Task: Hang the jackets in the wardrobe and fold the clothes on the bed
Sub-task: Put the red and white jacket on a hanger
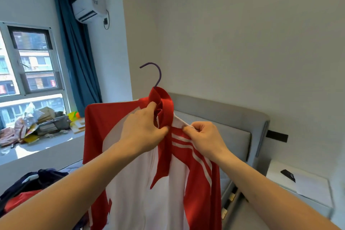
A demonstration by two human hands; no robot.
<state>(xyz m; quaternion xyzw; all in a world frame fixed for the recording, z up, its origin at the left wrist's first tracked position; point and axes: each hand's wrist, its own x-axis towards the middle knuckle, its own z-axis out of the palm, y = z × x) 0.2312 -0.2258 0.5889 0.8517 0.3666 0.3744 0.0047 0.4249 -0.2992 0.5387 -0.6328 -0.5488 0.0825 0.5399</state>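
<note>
You have the red and white jacket (141, 183) up in the air in front of you, between your two hands and hanging down from them, so its long axis runs straight down from collar to hem, past the bottom edge of the view. Your left hand (143, 129) is curled into the red collar (164, 106): the thumb and fingers pinch the bunched fabric just below the point where the purple hanger hook (155, 73) comes out. Your right hand (203, 134) is closed in a tight pinch on the white edge of the shoulder seam, just beside the left, on the side nearer the headboard (224, 117). The two hands are almost touching, with the collar between them.

What matters for the next move is the hook. It rises directly above your left hand, and its open end curves away towards the window side, to your left. The left hand is the nearer one to it and, by my reading, carries most of the weight.

The hanger's shoulders are hidden inside the cloth, so you cannot tell from here whether both are seated in the sleeves. The right-hand pinch looks like settling that shoulder onto the hanger. The wardrobe is not in view; you will probably have to turn to find the rail.

Below your left forearm, a heap of dark and red clothes (28, 192) lies on the bed (225, 177), not yet folded.
</note>
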